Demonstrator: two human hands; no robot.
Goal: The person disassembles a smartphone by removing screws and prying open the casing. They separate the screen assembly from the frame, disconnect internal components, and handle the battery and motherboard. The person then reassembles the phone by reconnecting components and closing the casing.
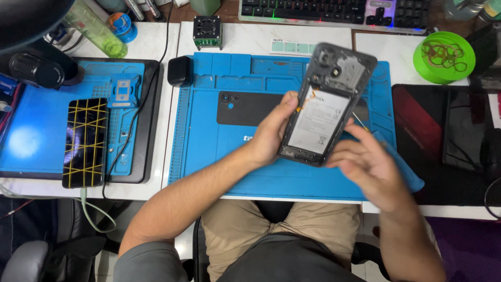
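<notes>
My left hand (272,133) holds an opened phone (326,104) by its left edge, tilted up over the blue work mat (219,162). The phone's back is off, showing the white battery and the camera area at its top. My right hand (365,167) is blurred just below and right of the phone, fingers partly curled near its lower right corner; whether it touches the phone or holds a tool is unclear. A thin yellowish tool tip (360,122) shows beside the phone's right edge. The phone's black back cover (245,108) lies flat on the mat.
A second phone (85,142) bound with yellow bands lies on a blue pad at left. A small black box (180,70) and a fan unit (207,31) sit at the back, a keyboard (334,10) behind. A green bowl of rubber bands (443,56) stands at right.
</notes>
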